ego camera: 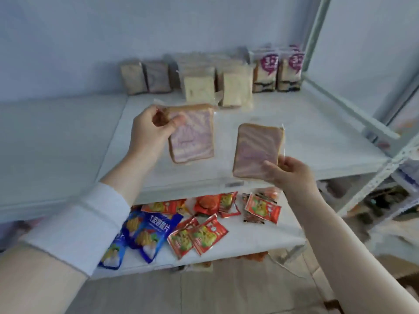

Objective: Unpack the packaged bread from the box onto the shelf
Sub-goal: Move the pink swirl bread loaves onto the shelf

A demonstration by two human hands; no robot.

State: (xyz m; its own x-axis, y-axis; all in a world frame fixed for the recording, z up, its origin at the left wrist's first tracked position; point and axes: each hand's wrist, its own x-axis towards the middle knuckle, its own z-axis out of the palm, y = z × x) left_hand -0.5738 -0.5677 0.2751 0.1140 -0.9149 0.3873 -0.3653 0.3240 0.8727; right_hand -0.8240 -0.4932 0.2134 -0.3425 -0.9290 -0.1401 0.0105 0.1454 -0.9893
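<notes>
My left hand (149, 130) pinches the top corner of a clear-wrapped slice of purple-swirled bread (192, 137), which hangs above the white shelf (306, 132). My right hand (288, 171) grips the lower edge of a second purple-swirled bread pack (256, 148), held upright over the shelf's front edge. At the back of the shelf stands a row of bread packs (199, 87): brown ones on the left, pale ones in the middle, two with purple labels (278, 69) on the right. The box is out of view.
The lower shelf (260, 236) holds several red snack packets (199, 236) and blue chip bags (145, 234). A metal shelf upright (315, 35) rises at the right, with another rack (399, 177) beyond it. Tiled floor lies below.
</notes>
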